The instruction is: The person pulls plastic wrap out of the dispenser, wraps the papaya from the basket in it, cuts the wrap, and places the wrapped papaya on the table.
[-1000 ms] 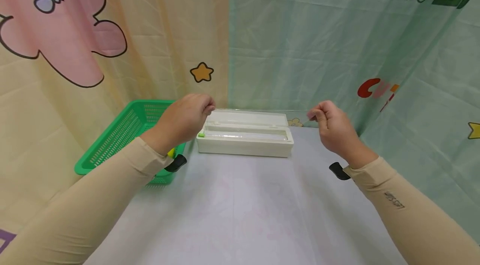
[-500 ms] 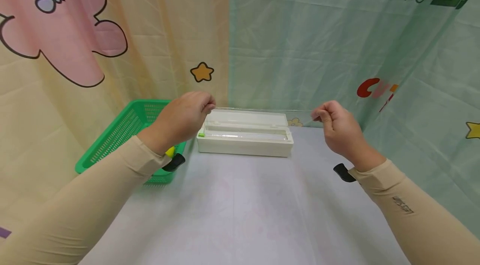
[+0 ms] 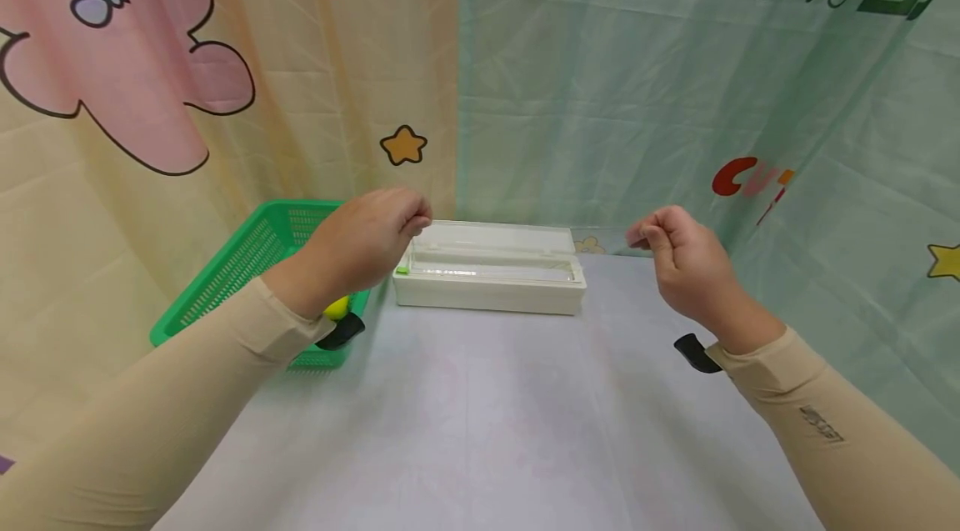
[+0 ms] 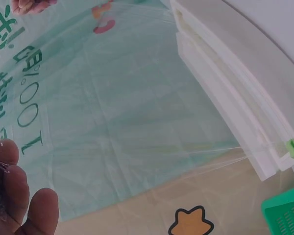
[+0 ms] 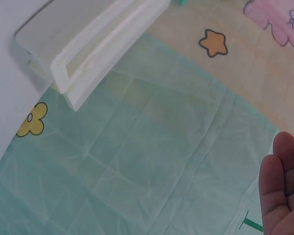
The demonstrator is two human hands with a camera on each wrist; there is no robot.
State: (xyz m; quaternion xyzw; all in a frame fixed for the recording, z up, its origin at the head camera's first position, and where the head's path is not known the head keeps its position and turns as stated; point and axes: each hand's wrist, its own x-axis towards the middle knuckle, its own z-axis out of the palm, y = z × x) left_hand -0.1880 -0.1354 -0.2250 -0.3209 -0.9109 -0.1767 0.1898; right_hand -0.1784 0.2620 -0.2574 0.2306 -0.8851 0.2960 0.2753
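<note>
A white cling film dispenser [image 3: 487,295] lies on the table with its lid [image 3: 498,237] tipped back and a small green slider [image 3: 402,270] at its left end. Clear cling film [image 4: 220,164] stretches up from it toward the hands, showing as faint streaks in the left wrist view. My left hand [image 3: 367,239], above the dispenser's left end, pinches the film; wrinkled plastic glints at the fingertips [image 4: 7,152]. Right of the dispenser, raised, my right hand [image 3: 686,260] pinches with thumb against fingers. Only a thin glint of film shows there in the right wrist view.
A green perforated basket [image 3: 225,281] stands left of the dispenser, partly behind the left forearm, with a yellow thing [image 3: 337,308] in it. Printed curtains [image 3: 525,97] hang behind the white tabletop [image 3: 480,414].
My right hand has shifted a little to the right and slightly down. The left hand stays nearly in place. The film's bright edge between the hands has become fainter.
</note>
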